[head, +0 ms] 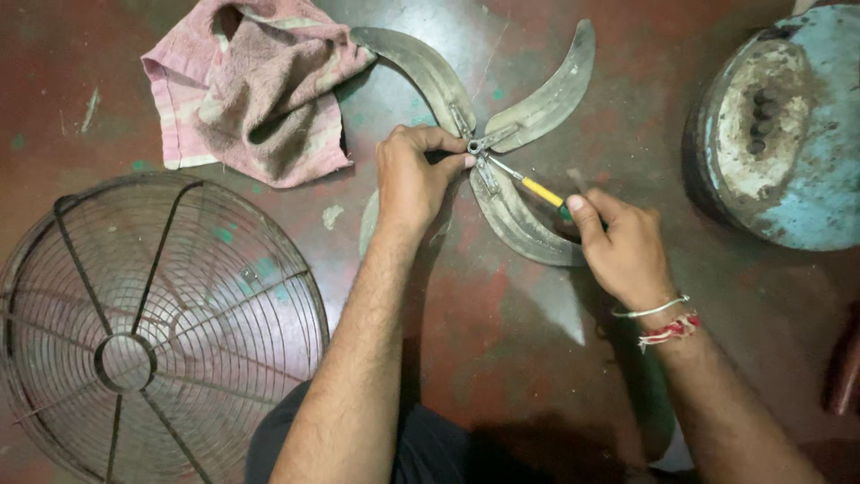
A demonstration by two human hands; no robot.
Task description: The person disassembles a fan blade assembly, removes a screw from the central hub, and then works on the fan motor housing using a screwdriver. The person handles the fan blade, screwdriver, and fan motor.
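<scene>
Red-painted concrete floor (502,358), worn and stained, carries all items; the view looks straight down on the work.

Fan blade assembly (502,134): dull grey metal blades radiating from a small central hub (475,146). It lies flat on the floor, directly ahead of the person, between the two hands.

Left hand (412,179): resting over the near-left blade, thumb and fingers closed on the hub. Grip is narrow and steadies the assembly. This hand is the nearer of the two to the hub, in contact with it.

Right hand (623,246): closed around the handle end of a screwdriver (528,184) with a yellow band. Grip is firm and full on the tool. The hand sits to the lower right of the hub, apart from it.

Key relation: the screwdriver's long axis runs diagonally from the right hand up and left, its tip meeting the bracket just beside the hub. Whether the tip is seated in a fastener cannot be told.

Surroundings: a pink cloth (251,90) lies at upper left, overlapping one blade tip. A round wire fan guard (152,323) lies flat at lower left. A blue, corroded round housing (788,134) sits at upper right, well apart from the hands.
</scene>
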